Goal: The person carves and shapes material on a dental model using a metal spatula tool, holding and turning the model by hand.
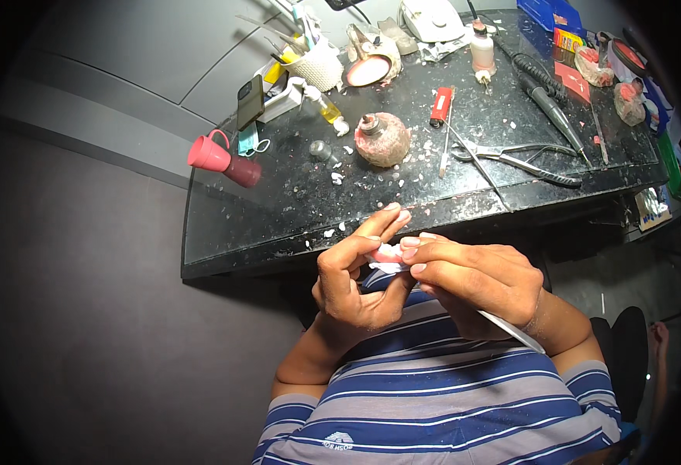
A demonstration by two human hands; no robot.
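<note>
Close to my body, in front of the bench edge, my left hand [348, 280] pinches a small pink-and-white denture [388, 256] between thumb and fingers. A white scrap lies along the denture's lower side. From the other side my right hand [484, 280] meets it, fingertips touching or almost touching the denture. A slim tool with a pale, smooth handle [515, 332] runs under my right palm and sticks out below the wrist. The tool's working end is hidden by my fingers.
On the black bench [240, 225] lie large pliers [519, 153], a handpiece [551, 111], a red lighter [441, 105] and a thin metal tool [476, 164]. Behind stand a round wax-crusted burner [383, 141] and a white basket [319, 68]. A pink cup [209, 153] rests far left.
</note>
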